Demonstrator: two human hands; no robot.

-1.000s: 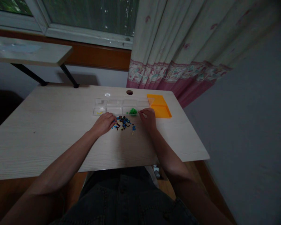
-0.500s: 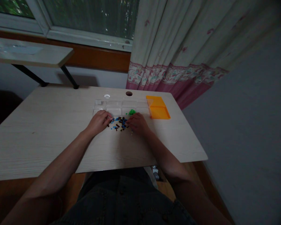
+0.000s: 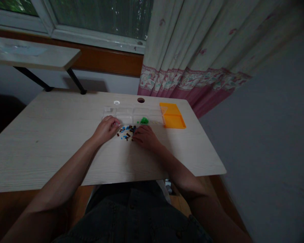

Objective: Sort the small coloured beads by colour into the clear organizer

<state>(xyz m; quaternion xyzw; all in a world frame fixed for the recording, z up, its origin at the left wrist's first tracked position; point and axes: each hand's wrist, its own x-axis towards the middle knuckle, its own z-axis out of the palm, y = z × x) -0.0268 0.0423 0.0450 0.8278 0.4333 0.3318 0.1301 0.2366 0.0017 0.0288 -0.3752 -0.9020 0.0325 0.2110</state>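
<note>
A loose pile of small toy bricks (image 3: 128, 135), mostly dark brown and blue, lies on the table between my hands. My left hand (image 3: 106, 129) rests at the pile's left edge, fingers curled and thumb pressed towards them; whatever is at its fingertips is too small to make out. Over the pile's right side lies my right hand (image 3: 146, 137), palm down, its fingers somewhat apart on the bricks and hiding several of them. Behind both hands stands a clear plastic compartment tray (image 3: 125, 110). Small green pieces (image 3: 144, 120) sit in a heap in its front row.
An open orange plastic case (image 3: 174, 116) lies to the right of the tray. The light wooden table (image 3: 66, 135) has a round cable hole (image 3: 141, 100) near its back edge. A raised shelf (image 3: 53, 55) stands at back left; a curtain (image 3: 179, 67) hangs behind.
My right hand has moved left and slightly down over the bricks, covering more of the pile. My left hand stays nearly in place. The camera view has shifted slightly.
</note>
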